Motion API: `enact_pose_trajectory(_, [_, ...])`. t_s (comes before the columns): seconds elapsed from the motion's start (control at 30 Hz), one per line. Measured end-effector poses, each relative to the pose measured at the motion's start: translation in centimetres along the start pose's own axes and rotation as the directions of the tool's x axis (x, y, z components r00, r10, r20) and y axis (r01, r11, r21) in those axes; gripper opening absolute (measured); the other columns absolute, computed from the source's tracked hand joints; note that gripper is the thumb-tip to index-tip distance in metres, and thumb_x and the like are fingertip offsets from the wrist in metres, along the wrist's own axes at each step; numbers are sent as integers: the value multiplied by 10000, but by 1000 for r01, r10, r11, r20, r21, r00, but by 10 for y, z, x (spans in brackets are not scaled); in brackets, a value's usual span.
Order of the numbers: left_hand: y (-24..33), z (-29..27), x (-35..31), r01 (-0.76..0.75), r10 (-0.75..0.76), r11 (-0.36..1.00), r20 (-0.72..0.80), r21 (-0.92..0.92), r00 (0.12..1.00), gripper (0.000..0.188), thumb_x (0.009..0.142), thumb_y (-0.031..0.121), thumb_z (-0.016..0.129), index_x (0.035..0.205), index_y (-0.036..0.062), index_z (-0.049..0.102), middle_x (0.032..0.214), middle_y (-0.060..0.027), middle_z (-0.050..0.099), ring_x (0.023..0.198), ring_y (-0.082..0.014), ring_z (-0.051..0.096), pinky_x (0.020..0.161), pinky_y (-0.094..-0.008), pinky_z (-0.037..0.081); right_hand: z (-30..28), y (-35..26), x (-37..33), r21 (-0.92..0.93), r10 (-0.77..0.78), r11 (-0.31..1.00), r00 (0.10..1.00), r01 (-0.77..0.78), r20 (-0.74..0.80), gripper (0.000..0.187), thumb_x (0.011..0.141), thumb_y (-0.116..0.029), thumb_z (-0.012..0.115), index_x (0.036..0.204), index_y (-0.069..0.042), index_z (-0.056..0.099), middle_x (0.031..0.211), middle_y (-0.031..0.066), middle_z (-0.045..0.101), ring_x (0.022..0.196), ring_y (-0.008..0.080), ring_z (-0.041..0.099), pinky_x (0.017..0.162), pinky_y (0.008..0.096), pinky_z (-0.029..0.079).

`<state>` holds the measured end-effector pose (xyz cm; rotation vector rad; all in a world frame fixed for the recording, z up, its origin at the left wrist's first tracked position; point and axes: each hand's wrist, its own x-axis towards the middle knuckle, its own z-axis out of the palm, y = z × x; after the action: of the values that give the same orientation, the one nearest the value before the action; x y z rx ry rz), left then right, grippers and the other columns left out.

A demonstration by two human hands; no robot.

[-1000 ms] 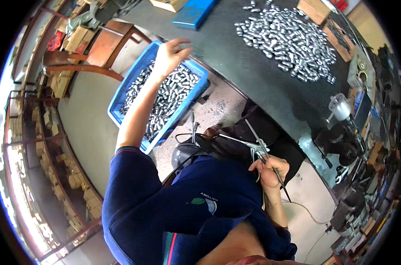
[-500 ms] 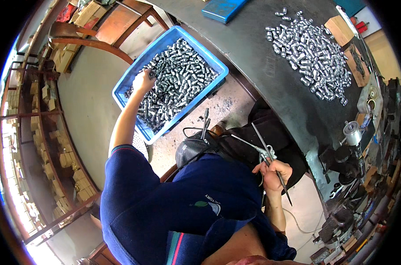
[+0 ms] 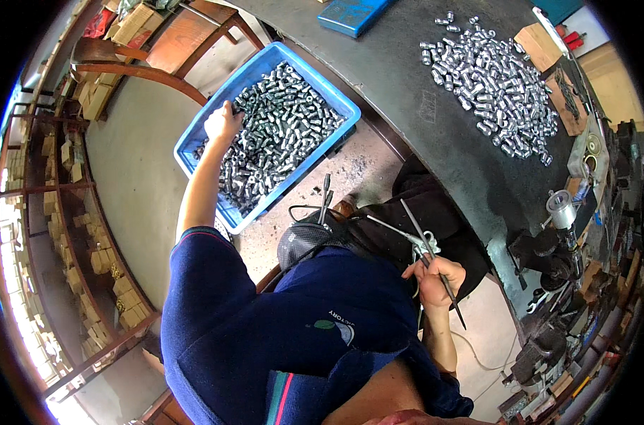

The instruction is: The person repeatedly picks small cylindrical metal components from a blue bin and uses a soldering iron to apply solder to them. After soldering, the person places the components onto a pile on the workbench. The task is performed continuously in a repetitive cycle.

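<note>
Reaching out at the left, my left hand point(image 3: 223, 125) is over the blue plastic bin point(image 3: 313, 170), its fingers closed on a dark metal fitting at the fingertips. Many small dark-grey metal fittings point(image 3: 283, 134) fill the bin around it. Above my lap, my right hand point(image 3: 441, 281) grips a thin dark file point(image 3: 412, 221), which slants across the fist, one tapered end pointing down toward me. An air blow gun point(image 3: 391, 227) with a long thin nozzle is right by that hand; whether some fingers also hold it is hidden.
A heap of shiny metal fittings point(image 3: 492, 92) lies on the dark workbench point(image 3: 400, 85), near a blue case point(image 3: 354, 15) and a wooden block point(image 3: 539, 46). Tools and a vise-like device point(image 3: 561, 209) crowd its right side. A wooden chair point(image 3: 187, 42) stands behind the bin; shelves curve along the left.
My left hand has drawn back slightly toward the bin's left rim, its fingers now tipped upward. The right hand keeps the file in the same pose. The whole view has shifted a little.
</note>
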<state>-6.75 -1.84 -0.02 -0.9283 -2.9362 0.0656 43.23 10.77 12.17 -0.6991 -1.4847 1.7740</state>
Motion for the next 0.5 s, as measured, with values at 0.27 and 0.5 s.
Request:
enact_pose_trajectory(0.27, [10,3,-1,-177,171,981,80,79,982,242,751,215,573,965,103,563,821,-161,647,765,-334,643,657,-458,509,-2,2,-1,1,1,1000,1000,-1,-11,258,660,160,429,514,-19,314,503,59,440,431,115,457,448,313,500])
enact_pose_trajectory(0.5, [7,3,7,-160,139,975,137,154,981,227,739,182,576,951,102,571,817,-183,647,785,-344,645,670,-459,508,-1,4,-3,31,18,999,999,-17,-30,259,647,169,439,515,-18,319,504,55,433,442,121,489,439,316,499])
